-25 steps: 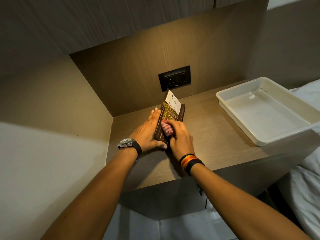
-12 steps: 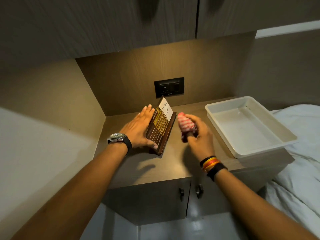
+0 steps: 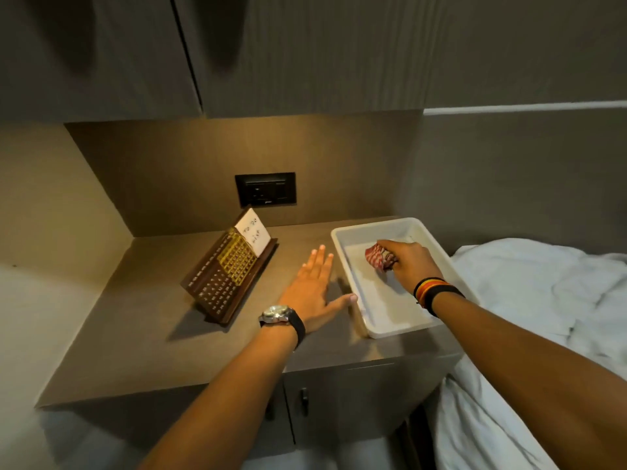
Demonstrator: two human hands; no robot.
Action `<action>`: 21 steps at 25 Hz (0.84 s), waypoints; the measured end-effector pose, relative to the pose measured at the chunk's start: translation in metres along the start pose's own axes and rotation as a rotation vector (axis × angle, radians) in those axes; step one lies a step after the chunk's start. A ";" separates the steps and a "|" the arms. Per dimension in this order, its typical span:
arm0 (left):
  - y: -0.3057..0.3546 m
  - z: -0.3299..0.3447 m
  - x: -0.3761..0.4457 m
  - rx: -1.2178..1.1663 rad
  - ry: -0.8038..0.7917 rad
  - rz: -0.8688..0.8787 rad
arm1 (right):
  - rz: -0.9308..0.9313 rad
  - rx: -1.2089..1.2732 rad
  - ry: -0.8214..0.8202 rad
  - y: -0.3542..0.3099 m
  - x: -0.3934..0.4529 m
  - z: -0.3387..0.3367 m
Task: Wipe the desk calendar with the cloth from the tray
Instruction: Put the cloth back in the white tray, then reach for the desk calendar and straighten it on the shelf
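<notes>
The dark wooden desk calendar [image 3: 226, 278] leans back on the countertop at the left, with a gold grid and a white note card at its top. My right hand [image 3: 409, 262] is inside the white tray [image 3: 344, 256] and holds the bunched red-and-white striped cloth [image 3: 377, 257] low over the tray floor. Flat on the counter between calendar and tray lies my left hand [image 3: 314, 288], fingers spread, its thumb touching the tray's near-left rim. It holds nothing and is apart from the calendar.
A black wall socket [image 3: 265, 189] sits on the back panel above the calendar. Cabinet doors with dark handles [image 3: 304, 401] lie below the counter edge. White bedding [image 3: 536, 300] fills the right side, and overhead cupboards hang above.
My right hand carried the cloth from the calendar rightward into the tray. My left hand let go of the calendar and moved right beside the tray. The view shifted left and pulled back.
</notes>
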State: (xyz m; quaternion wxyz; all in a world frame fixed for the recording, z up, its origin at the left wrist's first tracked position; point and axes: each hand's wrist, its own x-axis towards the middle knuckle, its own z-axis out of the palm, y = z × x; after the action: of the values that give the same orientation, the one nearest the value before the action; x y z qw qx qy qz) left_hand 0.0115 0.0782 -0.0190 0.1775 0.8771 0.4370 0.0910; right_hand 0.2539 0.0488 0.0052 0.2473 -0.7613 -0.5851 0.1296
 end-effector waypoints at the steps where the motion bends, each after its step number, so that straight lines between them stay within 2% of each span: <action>1: 0.009 0.014 0.004 -0.024 -0.001 -0.014 | -0.014 -0.051 -0.027 0.009 0.002 0.002; 4: 0.029 0.043 0.012 -0.061 -0.003 -0.045 | -0.049 -0.161 -0.118 0.026 0.004 0.014; 8: 0.039 0.061 0.019 -0.096 -0.002 -0.070 | -0.078 -0.311 -0.429 0.036 -0.004 0.037; 10: 0.040 0.061 0.021 -0.115 -0.004 -0.080 | -0.088 -0.368 -0.481 0.039 -0.008 0.042; 13: 0.039 0.053 0.018 -0.098 0.004 -0.089 | -0.082 -0.286 -0.424 0.033 -0.009 0.037; 17: 0.022 0.030 -0.008 -0.153 0.198 -0.197 | -0.245 -0.160 -0.169 -0.017 0.010 0.035; 19: 0.015 0.024 -0.031 -0.241 0.338 -0.311 | -0.341 -0.056 -0.163 -0.068 0.030 0.045; 21: 0.015 0.022 -0.051 -0.347 0.440 -0.435 | -0.350 0.076 -0.196 -0.115 0.050 0.060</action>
State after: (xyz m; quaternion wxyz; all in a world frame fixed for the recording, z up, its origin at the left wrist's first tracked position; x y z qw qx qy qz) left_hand -0.0015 0.0245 -0.0338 0.2406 0.6798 0.6193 0.3107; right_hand 0.1439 0.1324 0.0204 0.2365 -0.6219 -0.7245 0.1799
